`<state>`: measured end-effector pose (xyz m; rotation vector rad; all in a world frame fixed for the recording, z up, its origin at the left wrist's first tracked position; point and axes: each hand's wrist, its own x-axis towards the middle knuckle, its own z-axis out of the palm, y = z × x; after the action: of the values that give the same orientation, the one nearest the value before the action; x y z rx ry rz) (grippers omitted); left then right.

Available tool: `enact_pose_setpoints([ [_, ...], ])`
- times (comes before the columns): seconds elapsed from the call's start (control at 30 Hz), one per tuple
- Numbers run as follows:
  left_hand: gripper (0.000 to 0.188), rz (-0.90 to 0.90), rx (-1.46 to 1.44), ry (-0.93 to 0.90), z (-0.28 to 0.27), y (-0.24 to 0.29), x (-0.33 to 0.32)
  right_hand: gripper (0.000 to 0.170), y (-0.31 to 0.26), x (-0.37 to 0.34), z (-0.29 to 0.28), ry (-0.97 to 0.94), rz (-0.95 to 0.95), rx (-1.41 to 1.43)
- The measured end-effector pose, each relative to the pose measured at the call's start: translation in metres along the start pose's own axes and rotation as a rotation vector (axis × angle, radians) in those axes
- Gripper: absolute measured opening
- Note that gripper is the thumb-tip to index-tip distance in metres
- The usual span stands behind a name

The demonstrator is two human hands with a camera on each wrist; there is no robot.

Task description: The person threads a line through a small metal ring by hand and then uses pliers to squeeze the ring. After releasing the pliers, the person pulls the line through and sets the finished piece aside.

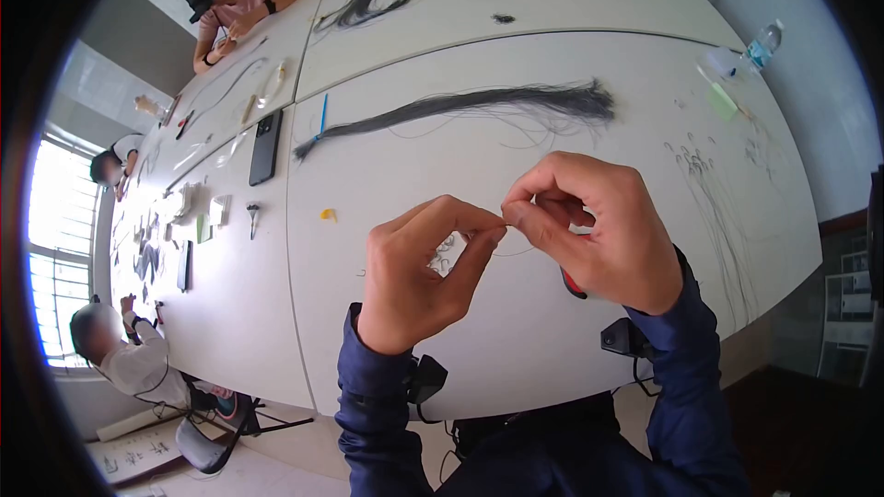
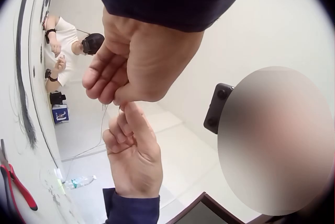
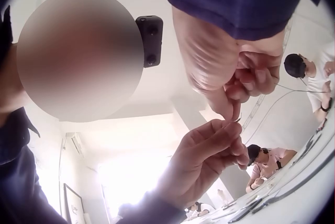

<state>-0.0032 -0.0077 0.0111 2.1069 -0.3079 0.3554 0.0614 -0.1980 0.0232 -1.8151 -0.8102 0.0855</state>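
While both hands (image 1: 414,281) (image 1: 615,230) nearly touch, each pinches thin dark strand (image 3: 238,121) in narrow grip.

Bundle (image 1: 460,105) beyond hands (image 1: 401,281) (image 1: 612,230), phone (image 1: 266,147) left; bottle (image 1: 763,46) right

Thin dark strand (image 3: 238,121), short bit visible where fingertips of left hand (image 1: 419,271) and right hand (image 1: 603,230) meet, pinched by both, raised above white tabletop (image 1: 414,175), remainder hidden by fingers.

The pinched piece (image 3: 238,120) is unidentifiably small.
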Motion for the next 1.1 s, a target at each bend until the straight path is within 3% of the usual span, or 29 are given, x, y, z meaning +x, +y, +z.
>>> enact_pose_setpoints([
  [0.07, 0.007, 0.006, -0.071, 0.01, 0.002, -0.003, -0.001, 0.01, 0.009, 0.003, 0.0, -0.026, 0.151, 0.142],
  [0.17, 0.007, -0.001, -0.122, 0.033, 0.001, -0.003, -0.001, 0.013, 0.017, 0.006, 0.001, -0.072, 0.217, 0.294],
  [0.37, 0.005, -0.091, -0.22, 0.092, -0.001, -0.001, -0.002, 0.013, 0.014, 0.006, 0.004, -0.094, 0.281, 0.298],
  [0.5, 0.005, -0.11, -0.321, 0.171, 0.001, -0.001, -0.003, 0.012, 0.007, 0.004, 0.006, -0.1, 0.26, 0.268],
  [0.77, 0.004, -0.2, -0.457, 0.044, -0.003, 0.005, -0.003, 0.01, 0.012, 0.004, 0.01, 0.022, 0.17, 0.329],
  [1.1, 0.006, -0.283, -0.43, 0.123, 0.001, 0.006, -0.001, 0.006, -0.014, -0.008, 0.002, 0.015, 0.065, 0.078],
])
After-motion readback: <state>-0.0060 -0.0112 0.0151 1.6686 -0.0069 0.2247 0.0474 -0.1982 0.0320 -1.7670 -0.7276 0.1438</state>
